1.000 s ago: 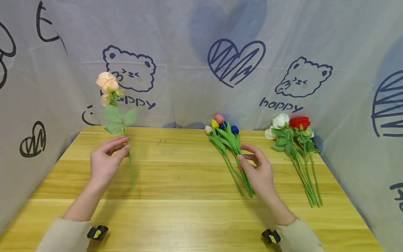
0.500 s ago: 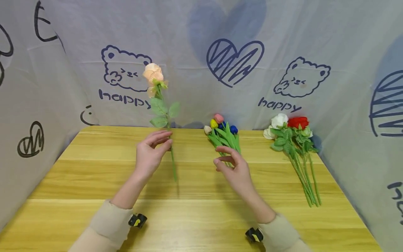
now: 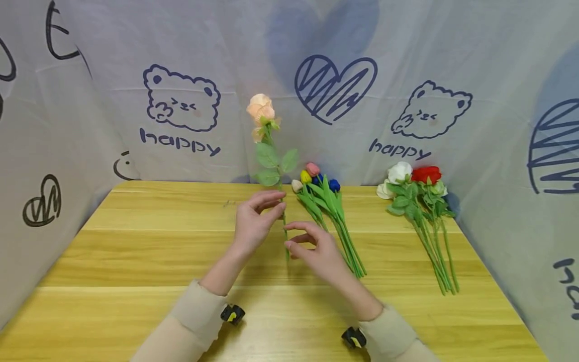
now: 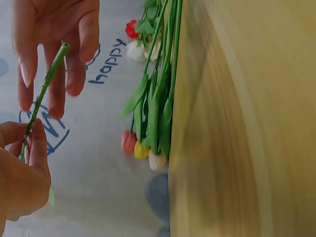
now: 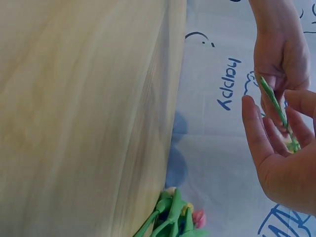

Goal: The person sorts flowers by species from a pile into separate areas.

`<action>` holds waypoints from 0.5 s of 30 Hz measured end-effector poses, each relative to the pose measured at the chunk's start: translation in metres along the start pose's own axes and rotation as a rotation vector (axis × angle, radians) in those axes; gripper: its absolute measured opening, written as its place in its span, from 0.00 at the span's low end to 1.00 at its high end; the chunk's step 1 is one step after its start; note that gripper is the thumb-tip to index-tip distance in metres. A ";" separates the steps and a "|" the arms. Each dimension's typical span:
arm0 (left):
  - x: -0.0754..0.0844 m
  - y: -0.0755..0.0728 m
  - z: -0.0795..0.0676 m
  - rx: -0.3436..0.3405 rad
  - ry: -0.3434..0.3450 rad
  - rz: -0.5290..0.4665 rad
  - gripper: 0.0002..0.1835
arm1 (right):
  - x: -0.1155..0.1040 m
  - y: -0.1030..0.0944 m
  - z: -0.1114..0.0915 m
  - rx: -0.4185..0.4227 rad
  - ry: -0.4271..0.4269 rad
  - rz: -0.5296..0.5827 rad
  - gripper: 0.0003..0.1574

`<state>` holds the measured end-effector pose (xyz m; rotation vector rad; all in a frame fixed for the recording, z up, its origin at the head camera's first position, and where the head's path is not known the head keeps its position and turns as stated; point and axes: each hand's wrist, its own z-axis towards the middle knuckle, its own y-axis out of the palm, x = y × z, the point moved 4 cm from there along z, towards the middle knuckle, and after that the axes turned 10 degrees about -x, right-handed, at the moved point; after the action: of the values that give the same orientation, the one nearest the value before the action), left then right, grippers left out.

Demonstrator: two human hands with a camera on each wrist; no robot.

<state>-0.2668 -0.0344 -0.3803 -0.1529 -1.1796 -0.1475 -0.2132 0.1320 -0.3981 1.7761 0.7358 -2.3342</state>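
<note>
A peach artificial rose (image 3: 261, 108) stands nearly upright above the table, its green stem pinched between the thumb and fingers of my left hand (image 3: 254, 218). In the left wrist view the cut end of the rose stem (image 4: 52, 71) points toward my other hand. My right hand (image 3: 318, 251) is just below, its fingers parted on either side of the lower stem without closing on it. In the right wrist view that right hand (image 5: 286, 163) has its thumb and fingers spread around the stem (image 5: 276, 106).
Artificial tulips (image 3: 332, 201) in pink, yellow, white and blue lie on the wooden table (image 3: 135, 256), right behind my right hand. Further right lies a bunch of white and red roses (image 3: 425, 191). A printed grey cloth (image 3: 253, 50) hangs behind the table.
My left hand has carried the peach rose to the right, from the table's left side to the middle. My right hand has moved left from the tulips toward the stem.
</note>
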 end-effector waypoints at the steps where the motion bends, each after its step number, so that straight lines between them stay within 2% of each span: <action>1: -0.001 0.003 0.000 -0.004 0.003 -0.001 0.12 | 0.001 0.000 0.000 0.002 0.001 -0.004 0.22; 6: -0.005 0.012 -0.001 -0.010 0.010 -0.006 0.12 | 0.005 0.000 0.000 0.027 0.030 -0.023 0.22; 15: -0.016 0.017 -0.002 -0.017 -0.020 0.040 0.12 | 0.009 -0.002 -0.002 0.019 0.132 0.024 0.21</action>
<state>-0.2676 -0.0179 -0.3968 -0.1929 -1.1947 -0.1214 -0.2153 0.1367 -0.4063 1.9511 0.7079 -2.2331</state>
